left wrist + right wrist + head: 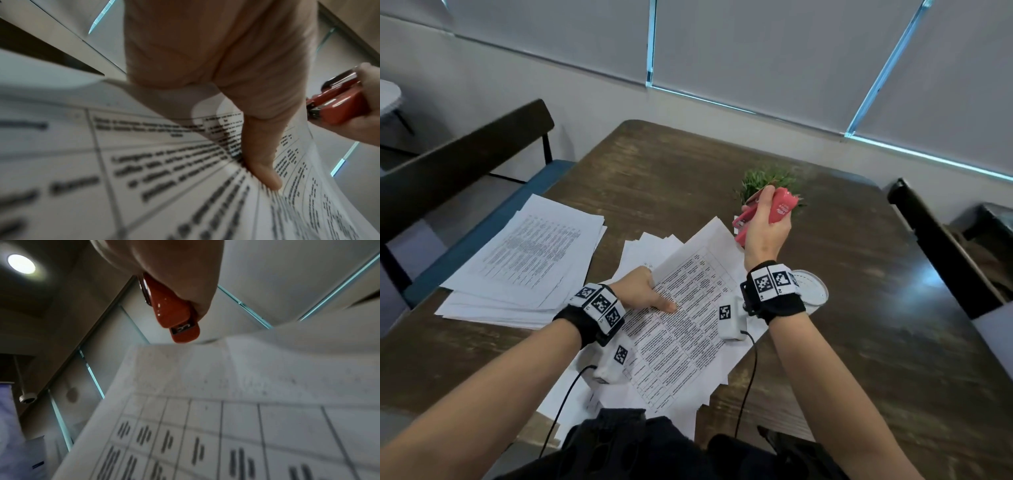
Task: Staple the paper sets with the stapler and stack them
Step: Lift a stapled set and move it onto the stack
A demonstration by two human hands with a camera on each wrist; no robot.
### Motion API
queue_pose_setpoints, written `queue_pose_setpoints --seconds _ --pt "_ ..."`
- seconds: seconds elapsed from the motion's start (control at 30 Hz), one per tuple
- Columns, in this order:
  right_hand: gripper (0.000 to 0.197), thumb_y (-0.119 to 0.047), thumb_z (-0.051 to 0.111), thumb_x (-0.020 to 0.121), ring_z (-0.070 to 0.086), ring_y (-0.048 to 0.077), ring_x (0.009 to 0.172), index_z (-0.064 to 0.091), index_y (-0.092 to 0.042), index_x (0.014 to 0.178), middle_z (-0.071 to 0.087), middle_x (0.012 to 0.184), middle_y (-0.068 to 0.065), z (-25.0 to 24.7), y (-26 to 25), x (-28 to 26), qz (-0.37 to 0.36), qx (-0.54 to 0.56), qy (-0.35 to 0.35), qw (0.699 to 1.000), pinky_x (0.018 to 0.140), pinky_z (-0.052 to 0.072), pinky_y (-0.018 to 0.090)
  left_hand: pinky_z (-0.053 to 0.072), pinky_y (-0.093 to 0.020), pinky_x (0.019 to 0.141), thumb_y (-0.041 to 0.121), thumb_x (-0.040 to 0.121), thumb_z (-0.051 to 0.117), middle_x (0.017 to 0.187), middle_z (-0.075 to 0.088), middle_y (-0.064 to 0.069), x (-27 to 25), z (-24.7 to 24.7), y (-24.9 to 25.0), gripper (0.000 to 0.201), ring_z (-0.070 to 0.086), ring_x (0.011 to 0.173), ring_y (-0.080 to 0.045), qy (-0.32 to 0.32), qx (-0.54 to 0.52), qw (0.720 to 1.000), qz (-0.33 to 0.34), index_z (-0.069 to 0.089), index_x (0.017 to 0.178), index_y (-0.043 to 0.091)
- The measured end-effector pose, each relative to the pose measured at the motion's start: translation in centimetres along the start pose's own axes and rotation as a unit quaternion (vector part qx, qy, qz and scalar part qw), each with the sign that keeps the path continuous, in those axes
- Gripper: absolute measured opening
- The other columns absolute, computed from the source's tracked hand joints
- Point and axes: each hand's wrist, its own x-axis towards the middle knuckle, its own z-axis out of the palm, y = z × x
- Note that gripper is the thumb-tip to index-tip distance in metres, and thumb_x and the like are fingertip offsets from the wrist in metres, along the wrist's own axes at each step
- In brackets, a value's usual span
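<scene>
A printed paper set (685,318) with a table on it lies tilted over loose white sheets in front of me. My left hand (645,291) pinches its left edge, thumb (261,165) on top of the text and fingers under the sheet. My right hand (765,226) grips a red stapler (779,210) in the air just past the set's far corner, nose pointing down-left. The stapler (174,311) hangs above the paper (226,418) without touching it. The stapler (339,104) also shows at the right of the left wrist view.
A second pile of printed sheets (527,260) lies at the left of the dark wooden table (876,308). A small green plant (767,183) stands behind the stapler. A white round lid (811,287) sits right of my right wrist. Chairs (465,161) flank the table.
</scene>
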Motion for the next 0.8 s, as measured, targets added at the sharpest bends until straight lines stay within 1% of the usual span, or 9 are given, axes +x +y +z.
queue_pose_setpoints --seconds 0.07,0.17,0.23,0.27,0.43,0.53,0.63,0.73,0.8 --pt "0.022 -0.034 0.055 0.098 0.056 0.008 0.047 0.054 -0.019 0.081 0.062 0.070 0.005 0.3 0.2 -0.3 0.010 0.006 -0.008 1.000 0.040 0.044 0.019 0.055 -0.044 0.080 0.021 0.063 0.091 0.095 0.072 -0.024 0.0 0.0 0.2 0.050 0.070 0.088 -0.039 -0.008 -0.005 1.000 0.012 0.069 0.096 -0.010" --pt "0.022 -0.034 0.057 0.097 0.058 0.011 0.051 0.055 -0.017 0.082 0.063 0.069 0.007 0.8 0.4 -0.7 0.008 0.005 -0.022 1.000 0.047 0.047 0.021 0.056 -0.051 0.085 0.016 0.065 0.090 0.095 0.074 -0.016 0.0 0.1 0.3 0.041 0.071 0.092 -0.034 -0.014 -0.011 1.000 0.019 0.072 0.097 -0.003" --pt "0.025 -0.034 0.058 0.096 0.059 0.019 0.055 0.056 -0.015 0.081 0.062 0.067 0.008 1.1 0.4 -0.6 0.017 0.012 -0.040 0.999 0.055 0.050 0.029 0.056 -0.050 0.085 0.015 0.066 0.089 0.094 0.075 -0.013 0.0 0.4 0.5 0.038 0.072 0.091 -0.031 -0.022 -0.009 0.999 0.023 0.073 0.097 0.001" --pt "0.026 -0.034 0.059 0.096 0.057 0.020 0.053 0.056 -0.013 0.080 0.060 0.065 0.007 1.3 0.3 -0.5 0.023 0.022 -0.048 0.998 0.054 0.050 0.031 0.057 -0.049 0.086 0.014 0.067 0.088 0.093 0.075 -0.011 0.0 0.5 0.5 0.036 0.072 0.090 -0.029 -0.023 -0.009 0.999 0.025 0.074 0.097 0.003" --pt "0.034 -0.034 0.061 0.094 0.055 0.017 0.049 0.058 -0.014 0.067 0.059 0.057 -0.001 1.8 0.4 -0.1 -0.004 0.008 -0.045 0.999 0.053 0.047 0.033 0.058 -0.042 0.086 0.012 0.067 0.088 0.091 0.076 -0.005 0.0 1.1 0.6 0.028 0.073 0.087 -0.021 -0.023 -0.009 0.999 0.030 0.075 0.092 0.010" --pt "0.037 -0.044 0.062 0.085 0.055 0.018 0.049 0.058 -0.015 0.063 0.058 0.052 -0.003 1.9 0.7 0.2 -0.002 0.024 -0.034 0.999 0.054 0.046 0.033 0.058 -0.042 0.085 0.015 0.066 0.089 0.090 0.076 -0.004 0.1 1.0 0.2 0.031 0.073 0.086 -0.021 -0.023 -0.002 0.999 0.025 0.075 0.093 0.008" --pt "0.052 -0.063 0.060 0.071 0.054 0.024 0.051 0.060 -0.013 0.060 0.059 0.054 0.006 2.2 0.9 0.1 0.012 0.041 -0.034 0.999 0.055 0.047 0.035 0.058 -0.043 0.086 0.017 0.065 0.090 0.091 0.076 -0.004 0.1 1.1 0.0 0.034 0.073 0.087 -0.021 -0.022 0.004 0.999 0.022 0.075 0.095 0.008" --pt "0.057 -0.071 0.057 0.065 0.057 0.028 0.052 0.059 -0.016 0.048 0.061 0.051 0.010 2.6 1.5 0.2 0.002 0.001 -0.019 1.000 0.056 0.053 0.045 0.058 -0.044 0.085 0.017 0.066 0.089 0.090 0.076 -0.005 0.0 1.3 -0.1 0.034 0.073 0.086 -0.022 -0.027 0.010 0.999 0.025 0.075 0.094 0.006" --pt "0.059 -0.073 0.055 0.066 0.059 0.030 0.053 0.058 -0.016 0.049 0.061 0.053 0.012 2.8 2.0 0.1 -0.001 -0.028 -0.008 1.000 0.058 0.056 0.051 0.058 -0.045 0.084 0.017 0.066 0.089 0.088 0.076 -0.006 0.0 1.4 -0.4 0.032 0.073 0.086 -0.024 -0.033 0.013 0.999 0.023 0.075 0.092 0.006"
